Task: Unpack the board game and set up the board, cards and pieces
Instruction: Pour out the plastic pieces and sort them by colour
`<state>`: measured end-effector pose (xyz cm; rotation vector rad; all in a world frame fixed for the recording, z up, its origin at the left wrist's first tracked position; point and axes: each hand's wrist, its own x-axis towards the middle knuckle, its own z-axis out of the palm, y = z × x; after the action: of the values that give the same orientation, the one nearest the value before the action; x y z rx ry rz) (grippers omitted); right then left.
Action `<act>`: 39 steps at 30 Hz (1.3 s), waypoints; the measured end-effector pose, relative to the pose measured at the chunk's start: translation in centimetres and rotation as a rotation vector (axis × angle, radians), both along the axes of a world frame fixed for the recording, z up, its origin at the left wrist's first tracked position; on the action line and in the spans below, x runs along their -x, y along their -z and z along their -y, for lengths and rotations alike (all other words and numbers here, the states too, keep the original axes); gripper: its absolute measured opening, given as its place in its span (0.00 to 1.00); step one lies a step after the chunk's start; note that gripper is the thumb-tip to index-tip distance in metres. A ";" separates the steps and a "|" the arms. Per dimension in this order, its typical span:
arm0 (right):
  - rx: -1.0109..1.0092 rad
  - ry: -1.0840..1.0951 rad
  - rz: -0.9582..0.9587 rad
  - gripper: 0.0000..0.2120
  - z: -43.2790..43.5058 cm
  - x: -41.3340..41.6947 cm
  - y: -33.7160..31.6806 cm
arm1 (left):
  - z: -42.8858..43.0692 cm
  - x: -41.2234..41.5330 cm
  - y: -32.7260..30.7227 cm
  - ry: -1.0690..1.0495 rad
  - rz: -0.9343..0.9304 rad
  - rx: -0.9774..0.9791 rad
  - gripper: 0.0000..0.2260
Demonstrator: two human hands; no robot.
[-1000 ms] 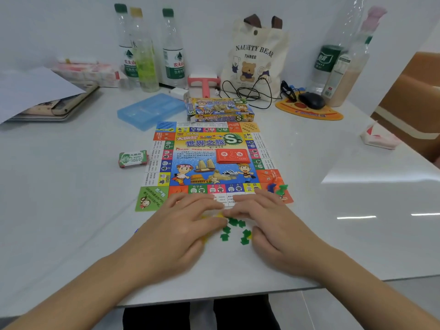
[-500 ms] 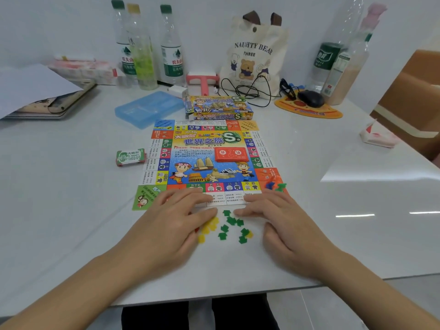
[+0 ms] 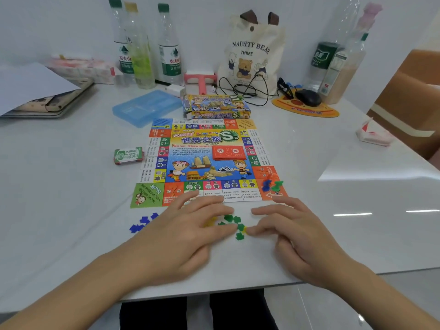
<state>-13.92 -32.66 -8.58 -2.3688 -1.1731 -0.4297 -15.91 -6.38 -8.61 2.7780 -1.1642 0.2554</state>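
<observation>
Your left hand (image 3: pixel 188 231) and right hand (image 3: pixel 294 234) lie flat and apart on the white table (image 3: pixel 71 186), fingers spread, gripping nothing, flanking small green pieces (image 3: pixel 234 225). The colourful game board (image 3: pixel 207 163) lies unfolded just beyond your fingertips, blue pieces (image 3: pixel 142 223) near its left corner.

The tote bag (image 3: pixel 252 53) reads "NAUGHTY BEAR THREE".

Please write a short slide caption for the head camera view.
Both hands sort green pieces on the table below the board.
</observation>
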 end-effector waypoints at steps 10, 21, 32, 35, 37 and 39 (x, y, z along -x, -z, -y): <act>0.014 -0.059 -0.015 0.21 0.8 0.9 0.1 | 0.5 -0.4 0.3 -0.064 0.020 0.017 0.21; 0.206 -0.189 -0.086 0.25 -4.1 0.9 -0.5 | -3.9 1.3 0.2 -0.162 0.015 0.126 0.23; 0.316 -0.184 -0.184 0.24 -2.2 -0.2 0.0 | -4.1 2.2 0.4 -0.028 -0.011 -0.084 0.24; 0.347 -0.183 -0.185 0.24 -1.5 -0.4 -0.3 | -3.7 2.0 0.1 -0.020 -0.010 -0.103 0.24; 0.347 -0.183 -0.180 0.24 -1.0 -0.4 -0.4 | -3.4 1.9 0.1 -0.015 -0.008 -0.112 0.24; 0.347 -0.178 -0.176 0.24 -0.5 -0.5 -0.5 | -3.1 1.8 0.0 -0.013 -0.005 -0.122 0.24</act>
<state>-13.43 -32.17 -8.12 -2.4928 -1.4535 0.0480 -17.75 -3.31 -8.64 2.8894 -1.2002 0.1837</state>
